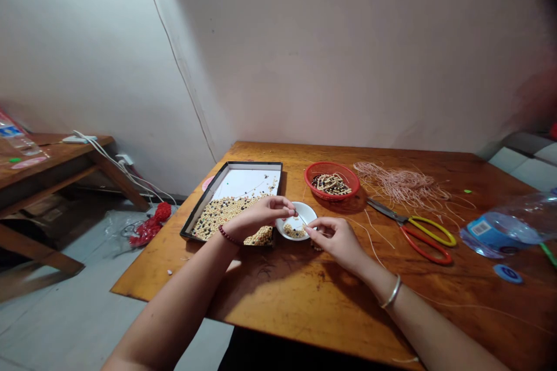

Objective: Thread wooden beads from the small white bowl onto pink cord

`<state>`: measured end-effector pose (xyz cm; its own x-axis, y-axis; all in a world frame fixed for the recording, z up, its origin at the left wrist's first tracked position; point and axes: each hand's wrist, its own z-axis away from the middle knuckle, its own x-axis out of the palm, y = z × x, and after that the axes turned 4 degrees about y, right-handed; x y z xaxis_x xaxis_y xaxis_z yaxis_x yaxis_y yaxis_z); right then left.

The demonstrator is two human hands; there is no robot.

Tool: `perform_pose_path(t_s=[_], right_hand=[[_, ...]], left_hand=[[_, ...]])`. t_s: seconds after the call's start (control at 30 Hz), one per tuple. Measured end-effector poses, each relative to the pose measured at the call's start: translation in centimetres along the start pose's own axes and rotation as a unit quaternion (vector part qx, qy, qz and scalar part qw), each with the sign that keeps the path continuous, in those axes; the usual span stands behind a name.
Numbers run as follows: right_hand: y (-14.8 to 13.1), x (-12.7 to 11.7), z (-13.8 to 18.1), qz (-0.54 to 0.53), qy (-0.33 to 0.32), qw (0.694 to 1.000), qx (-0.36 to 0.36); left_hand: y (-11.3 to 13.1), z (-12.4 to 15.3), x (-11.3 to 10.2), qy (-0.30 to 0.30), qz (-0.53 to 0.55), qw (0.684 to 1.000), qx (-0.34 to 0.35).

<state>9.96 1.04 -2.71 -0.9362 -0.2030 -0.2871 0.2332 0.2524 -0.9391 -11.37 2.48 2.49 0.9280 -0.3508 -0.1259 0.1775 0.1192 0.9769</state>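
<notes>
pale round beads [295, 232] sit in a shallow white dish [304, 213] on a varnished wooden table [278, 295]. left hand [259, 219], fingertips [292, 207] pinched narrow, holds a thin needle [300, 216] slanting down and right over the dish. right hand [337, 243] pinches narrowly beside it, its grip too small to tell. far left, a black-rimmed tray [204, 203] holds more beads; a red plastic basket [332, 165] holds strung beads [331, 184].

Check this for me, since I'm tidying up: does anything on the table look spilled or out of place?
Mainly the loose pink cord: it sprawls in a tangle, with stray strands trailing past the scissors across the wooden table. There is also a small pale speck on the tabletop, left of the tray, perhaps a dropped bead, though it's too small to tell.
</notes>
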Motion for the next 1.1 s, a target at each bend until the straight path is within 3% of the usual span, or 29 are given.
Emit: perform_pose_path(t_s=[0.23,0.5,1.1], right_hand=[[-0.20,-0.21,0.13,-0.012,0.030,0.999,-0.015],[-0.57,-0.30,0.31,0.002,0.017,0.999,-0.030],[-0.52,-0.36,0.31,0.003,0.015,0.999,-0.035]], left_hand=[[-0.59,-0.35,-0.23,-0.023,0.038,0.999,0.017],[-0.59,-0.47,-0.09,-0.042,0.066,0.997,0.013],[-0.53,-0.40,0.12,-0.035,0.015,0.999,0.029]])
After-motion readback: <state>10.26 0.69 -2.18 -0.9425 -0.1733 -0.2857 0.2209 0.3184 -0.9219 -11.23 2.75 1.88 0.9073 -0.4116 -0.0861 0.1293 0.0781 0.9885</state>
